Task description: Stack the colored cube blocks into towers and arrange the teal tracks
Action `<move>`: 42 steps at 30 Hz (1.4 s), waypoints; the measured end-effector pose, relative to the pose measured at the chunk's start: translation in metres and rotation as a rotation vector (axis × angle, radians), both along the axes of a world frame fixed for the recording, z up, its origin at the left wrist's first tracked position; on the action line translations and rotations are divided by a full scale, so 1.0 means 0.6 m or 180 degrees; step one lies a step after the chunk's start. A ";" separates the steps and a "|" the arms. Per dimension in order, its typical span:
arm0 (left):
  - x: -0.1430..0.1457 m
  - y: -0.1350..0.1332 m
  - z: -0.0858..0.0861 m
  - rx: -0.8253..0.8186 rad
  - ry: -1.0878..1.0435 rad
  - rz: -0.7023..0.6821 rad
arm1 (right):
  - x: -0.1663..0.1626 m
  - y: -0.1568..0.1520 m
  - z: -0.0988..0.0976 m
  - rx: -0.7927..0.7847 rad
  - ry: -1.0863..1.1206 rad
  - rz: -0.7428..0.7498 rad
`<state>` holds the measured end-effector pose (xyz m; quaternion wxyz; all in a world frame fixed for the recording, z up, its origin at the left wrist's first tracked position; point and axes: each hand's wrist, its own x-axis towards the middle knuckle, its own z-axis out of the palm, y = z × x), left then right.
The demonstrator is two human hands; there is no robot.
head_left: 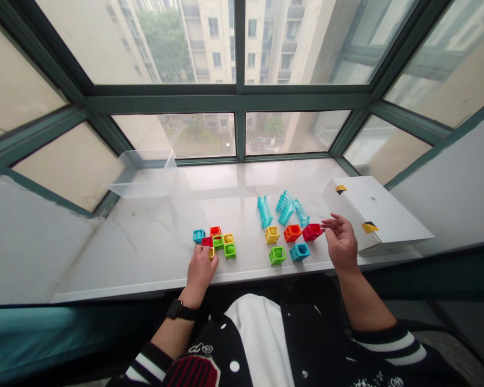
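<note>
My left hand (202, 265) has its fingers closed on a yellow hollow cube block (212, 252), which they partly cover. Around it stand a dark red block (207, 242), a blue block (199, 235), an orange block (215, 231), a green block (218, 242), a second yellow block (228, 239) and a second green block (229, 250). Over on the right, my right hand (341, 243) is open and holds nothing. Its fingertips are beside a red block (312, 231). Near that block are an orange block (292, 233), a yellow one, a green one and a blue block (299, 252).
Translucent turquoise track-like pieces (285, 207) lie behind the right-hand blocks. A clear plastic bin (145, 174) stands at the back left. On the right is a white box (381, 209) with yellow-black tape. Windows enclose the white sill (145, 258).
</note>
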<state>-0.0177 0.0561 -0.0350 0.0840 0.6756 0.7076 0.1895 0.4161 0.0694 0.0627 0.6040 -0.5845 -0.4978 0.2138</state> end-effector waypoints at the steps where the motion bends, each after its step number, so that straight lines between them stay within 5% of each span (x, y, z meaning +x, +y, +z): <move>1: -0.001 -0.001 0.002 -0.0011 -0.0015 0.0002 | -0.002 -0.001 -0.002 -0.0026 0.0013 0.0008; 10: -0.020 -0.010 0.024 -0.0102 -0.0925 0.0016 | -0.009 -0.004 -0.009 -0.0092 0.0066 0.0108; 17: -0.024 -0.022 0.079 -0.0104 -0.3254 0.0333 | -0.022 -0.008 -0.003 -0.0060 0.0091 0.0172; 21: 0.001 -0.021 0.100 -0.0357 -0.4122 0.0136 | -0.048 -0.008 -0.006 -0.0078 0.0084 0.0437; 31: 0.120 0.015 0.139 -0.0975 -0.4674 -0.0473 | -0.156 -0.014 0.022 0.0145 -0.1059 0.2064; 42: 0.213 0.029 0.148 -0.0951 -0.4294 -0.1246 | -0.157 -0.003 0.021 0.0064 -0.1481 0.1954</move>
